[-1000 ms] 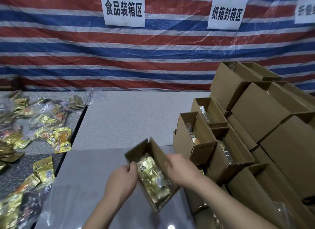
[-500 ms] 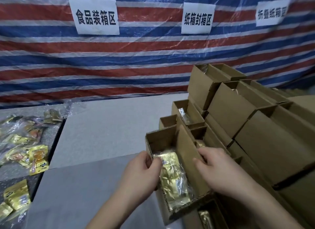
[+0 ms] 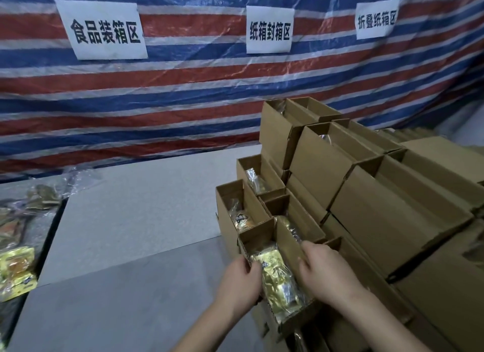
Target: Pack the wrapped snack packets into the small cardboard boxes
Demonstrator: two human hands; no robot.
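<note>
Three white paper signs are fixed to the red, white and blue striped tarpaulin (image 3: 183,89) behind the table (image 3: 146,220). The left sign (image 3: 103,29) reads 食品装箱区, the middle sign (image 3: 269,30) reads 纸箱封箱区, and the right sign (image 3: 377,20) reads 折叠纸箱区. The print on the gold snack packets cannot be read.

An open small cardboard box (image 3: 285,249) is held at the near right part of the table, against a stack of similar cardboard boxes (image 3: 366,194). Its long axis runs from the near edge away toward the tarpaulin, slanted a little to the left, with the open top facing up. A gold wrapped snack packet (image 3: 277,281) lies lengthwise inside it, along the same axis.

The left wall of the box is gripped by the left hand (image 3: 239,286), its thumb curled over the rim beside the packet. The right wall is held by the right hand (image 3: 324,270), fingers bent over the top edge.

Packets are seen in three open boxes just behind. More loose snack packets (image 3: 17,270) lie at the left edge of the table, under clear plastic.
</note>
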